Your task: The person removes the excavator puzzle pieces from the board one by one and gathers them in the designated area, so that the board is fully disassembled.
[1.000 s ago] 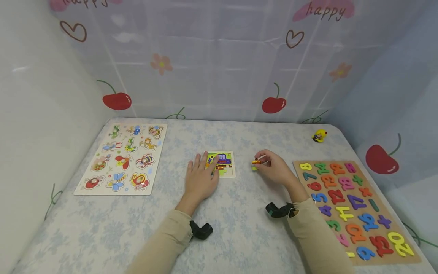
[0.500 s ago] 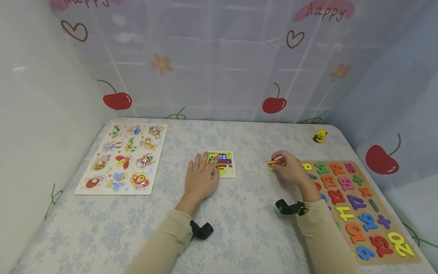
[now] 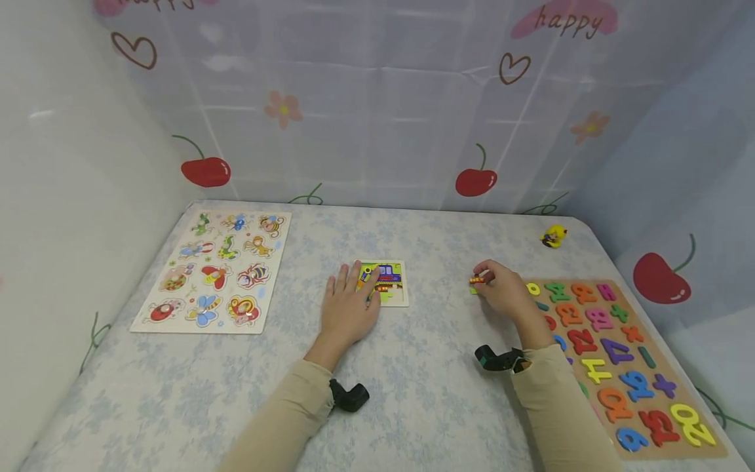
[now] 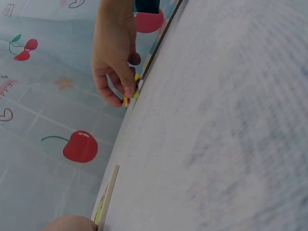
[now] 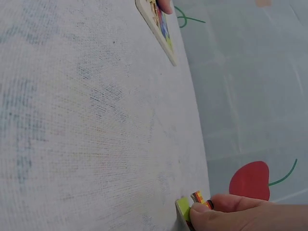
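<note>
My left hand lies with fingers spread over the left part of a small square jigsaw puzzle that shows a purple vehicle. Fingers hide that part of the picture. To the right, my right hand pinches a small puzzle piece between thumb and fingers. Green, red and yellow show on the piece in the right wrist view, close over the tabletop. Seen from the left wrist, the puzzle's pale edge stands near the left hand, and the right hand is farther off.
A white board of insect pictures lies at the left. On the right, a brown board bears colourful numbers and signs, partly under the right forearm. A yellow toy figure stands at the back right, before the printed curtain.
My right hand has moved right with the puzzle piece, away from the puzzle, then stayed almost still over the last half second. The left hand keeps its place on the puzzle.
</note>
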A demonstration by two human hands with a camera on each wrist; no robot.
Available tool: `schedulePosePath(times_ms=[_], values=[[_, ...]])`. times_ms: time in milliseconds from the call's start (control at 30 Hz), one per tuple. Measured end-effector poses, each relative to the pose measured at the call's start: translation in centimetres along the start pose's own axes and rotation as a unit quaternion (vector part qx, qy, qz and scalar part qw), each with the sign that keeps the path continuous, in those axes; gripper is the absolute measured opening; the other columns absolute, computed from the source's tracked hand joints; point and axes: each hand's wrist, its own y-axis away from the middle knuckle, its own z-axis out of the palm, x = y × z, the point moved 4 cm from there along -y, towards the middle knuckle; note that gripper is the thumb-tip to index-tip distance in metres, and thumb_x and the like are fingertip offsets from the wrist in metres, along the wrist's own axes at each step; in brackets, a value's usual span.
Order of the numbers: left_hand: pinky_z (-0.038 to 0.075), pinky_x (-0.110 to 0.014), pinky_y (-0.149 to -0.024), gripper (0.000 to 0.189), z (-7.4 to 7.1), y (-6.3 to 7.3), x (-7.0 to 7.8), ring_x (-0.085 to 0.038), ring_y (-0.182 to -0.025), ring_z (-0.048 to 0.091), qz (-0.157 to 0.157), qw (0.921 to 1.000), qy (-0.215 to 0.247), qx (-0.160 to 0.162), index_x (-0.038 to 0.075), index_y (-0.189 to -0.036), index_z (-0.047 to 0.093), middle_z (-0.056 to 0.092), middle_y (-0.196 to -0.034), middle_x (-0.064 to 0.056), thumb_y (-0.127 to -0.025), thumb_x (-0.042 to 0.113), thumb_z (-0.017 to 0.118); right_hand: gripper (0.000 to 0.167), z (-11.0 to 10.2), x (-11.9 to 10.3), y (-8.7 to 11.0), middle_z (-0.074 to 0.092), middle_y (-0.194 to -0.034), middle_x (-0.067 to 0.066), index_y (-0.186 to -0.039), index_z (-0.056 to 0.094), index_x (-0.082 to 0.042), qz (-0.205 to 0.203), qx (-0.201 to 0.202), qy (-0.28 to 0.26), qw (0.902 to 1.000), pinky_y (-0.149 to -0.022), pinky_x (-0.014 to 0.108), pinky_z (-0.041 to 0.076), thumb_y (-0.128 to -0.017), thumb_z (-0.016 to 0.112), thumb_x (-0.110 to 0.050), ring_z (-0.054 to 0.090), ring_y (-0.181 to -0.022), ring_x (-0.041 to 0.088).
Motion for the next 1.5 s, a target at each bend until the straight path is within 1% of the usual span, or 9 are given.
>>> schedulePosePath(times_ms=[333,600,767,933,1100,1233,1300,1400,1500], values=[[0.002,-0.051,-0.127,0.054,-0.1,0.0,0.0,-0.026,-0.157,0.001,0.006,1.0000,0.002,0.004,0.042,-0.157,0.020,0.007,-0.169,0.001,-0.104,0.052,0.023,0.028,0.4,0.0,-0.2,0.062,-0.116,0.016,-0.127,0.055,-0.011,-0.002,0.021,0.052,0.9984,-0.075,0.041,0.049,-0.100,0.059,-0.020,0.059,-0.096,0.030],[0.004,-0.051,-0.127,0.054,-0.4,0.1,0.0,-0.028,-0.157,0.003,0.012,0.9998,0.012,0.009,0.040,-0.157,0.024,0.010,-0.169,-0.002,-0.104,0.050,0.026,0.033,0.4,-0.3,0.2,0.058,-0.116,0.018,-0.127,0.058,-0.008,-0.024,0.048,0.100,0.9935,-0.079,0.047,0.050,-0.096,0.066,-0.019,0.058,-0.095,0.033],[0.005,-0.050,-0.127,0.053,-0.6,0.2,-0.2,-0.028,-0.156,0.003,0.017,0.9996,0.024,0.004,0.039,-0.158,0.023,0.010,-0.169,-0.003,-0.106,0.047,0.026,0.030,0.4,-0.5,0.4,0.059,-0.114,0.017,-0.124,0.060,-0.007,-0.036,0.053,0.101,0.9928,-0.078,0.047,0.050,-0.096,0.065,-0.017,0.058,-0.094,0.032],[0.007,-0.049,-0.127,0.051,-0.8,0.1,-0.7,-0.029,-0.156,0.005,0.020,0.9993,0.031,0.004,0.037,-0.157,0.026,0.013,-0.168,-0.004,-0.106,0.042,0.025,0.027,0.7,-1.0,0.4,0.061,-0.112,0.017,-0.123,0.061,-0.006,-0.064,0.063,0.098,0.9911,-0.080,0.049,0.051,-0.098,0.063,-0.015,0.059,-0.096,0.033],[0.007,-0.048,-0.127,0.051,-0.9,0.0,-1.5,-0.029,-0.156,0.006,0.014,0.9995,0.026,0.008,0.034,-0.157,0.029,0.015,-0.168,-0.003,-0.106,0.041,0.025,0.030,1.4,-2.8,0.4,0.061,-0.113,0.015,-0.128,0.061,-0.007,-0.097,0.055,0.058,0.9921,-0.087,0.050,0.050,-0.099,0.060,-0.017,0.057,-0.100,0.032],[0.006,-0.048,-0.128,0.052,-0.8,0.0,-1.8,-0.028,-0.156,0.005,0.012,0.9995,0.029,0.006,0.035,-0.157,0.029,0.015,-0.168,-0.002,-0.106,0.042,0.026,0.032,2.9,-5.1,0.3,0.062,-0.110,0.012,-0.129,0.062,-0.008,-0.133,0.036,0.021,0.9902,-0.094,0.050,0.048,-0.099,0.061,-0.018,0.057,-0.104,0.029],[0.007,-0.048,-0.128,0.052,-0.7,0.1,-1.9,-0.028,-0.156,0.005,0.013,0.9994,0.031,0.007,0.034,-0.157,0.029,0.015,-0.168,-0.003,-0.106,0.042,0.026,0.032,3.8,-6.3,0.4,0.063,-0.108,0.010,-0.129,0.063,-0.009,-0.150,0.026,0.011,0.9883,-0.093,0.048,0.048,-0.098,0.063,-0.018,0.056,-0.103,0.027],[0.006,-0.047,-0.128,0.052,-0.7,0.1,-2.0,-0.027,-0.156,0.004,0.010,0.9994,0.033,0.008,0.035,-0.157,0.028,0.015,-0.168,-0.002,-0.106,0.043,0.026,0.034,5.2,-7.9,0.6,0.063,-0.106,0.006,-0.129,0.063,-0.011,-0.171,0.007,0.001,0.9853,-0.089,0.044,0.048,-0.096,0.066,-0.019,0.055,-0.099,0.024],[0.008,-0.048,-0.127,0.051,-0.8,0.3,-2.0,-0.028,-0.156,0.006,0.012,0.9993,0.034,0.013,0.034,-0.156,0.029,0.017,-0.167,-0.003,-0.106,0.042,0.027,0.036,6.5,-9.3,0.6,0.063,-0.105,0.003,-0.130,0.064,-0.013,-0.192,-0.009,0.002,0.9813,-0.086,0.039,0.048,-0.095,0.067,-0.022,0.055,-0.096,0.020]])
